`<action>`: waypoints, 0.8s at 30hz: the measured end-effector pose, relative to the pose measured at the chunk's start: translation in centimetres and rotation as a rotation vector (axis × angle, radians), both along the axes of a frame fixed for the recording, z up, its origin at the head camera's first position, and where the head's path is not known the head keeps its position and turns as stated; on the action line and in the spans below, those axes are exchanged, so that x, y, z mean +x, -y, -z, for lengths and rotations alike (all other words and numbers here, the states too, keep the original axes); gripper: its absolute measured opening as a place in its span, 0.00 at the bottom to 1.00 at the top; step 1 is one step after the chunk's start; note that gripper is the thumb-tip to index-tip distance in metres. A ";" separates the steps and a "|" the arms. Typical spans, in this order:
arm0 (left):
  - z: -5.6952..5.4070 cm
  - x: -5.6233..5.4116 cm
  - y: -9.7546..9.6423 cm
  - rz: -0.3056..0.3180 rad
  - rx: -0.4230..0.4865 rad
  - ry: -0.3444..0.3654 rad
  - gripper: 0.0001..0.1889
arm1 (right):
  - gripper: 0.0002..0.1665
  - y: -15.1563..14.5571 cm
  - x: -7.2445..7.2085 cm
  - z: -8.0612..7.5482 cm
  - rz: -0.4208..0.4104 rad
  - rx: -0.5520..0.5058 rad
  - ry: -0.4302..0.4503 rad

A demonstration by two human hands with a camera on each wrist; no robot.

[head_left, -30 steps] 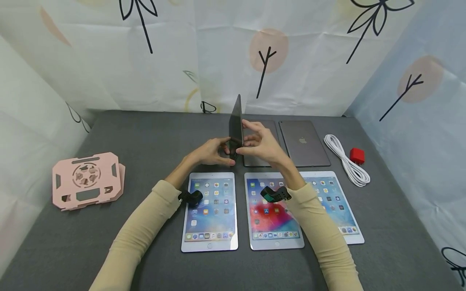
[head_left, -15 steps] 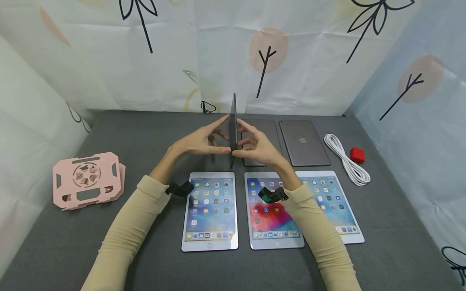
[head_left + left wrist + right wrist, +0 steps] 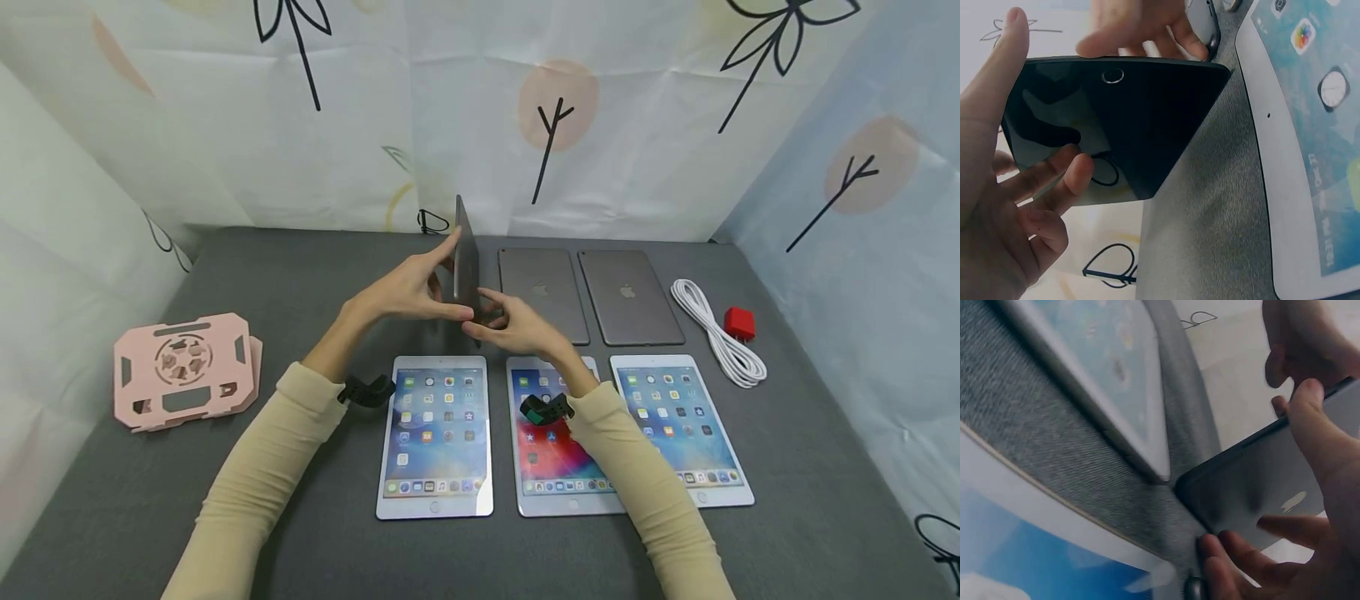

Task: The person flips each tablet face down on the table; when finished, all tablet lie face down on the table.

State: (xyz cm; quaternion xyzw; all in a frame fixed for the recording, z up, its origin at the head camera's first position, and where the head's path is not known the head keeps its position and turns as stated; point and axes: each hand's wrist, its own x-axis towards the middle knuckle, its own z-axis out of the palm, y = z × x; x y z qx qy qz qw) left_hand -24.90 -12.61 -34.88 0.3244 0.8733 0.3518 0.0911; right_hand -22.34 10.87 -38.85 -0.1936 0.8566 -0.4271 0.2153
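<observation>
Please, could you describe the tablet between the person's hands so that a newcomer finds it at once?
On the grey table, look past the row of three white tablets to the left hand and right hand. Between them, a dark tablet is held up, its screen black. Only it is upright; the two grey tablets to its right lie flat.

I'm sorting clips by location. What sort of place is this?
Probably a makeshift recording booth rather than an ordinary office or shop: patterned sheets enclose a dark grey tabletop, and white-framed tablets lie side by side on it.
</observation>
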 end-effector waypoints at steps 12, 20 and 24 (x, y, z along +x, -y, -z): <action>0.1 0.0 1.0 -0.029 0.059 0.034 0.68 | 0.47 0.6 -0.4 0.8 0.004 0.090 0.039; 0.3 0.4 1.6 -0.076 0.255 0.158 0.59 | 0.46 0.5 0.0 0.9 0.006 0.046 0.043; 0.2 0.7 1.8 -0.104 0.240 0.208 0.53 | 0.47 0.6 0.1 1.0 0.031 0.004 0.037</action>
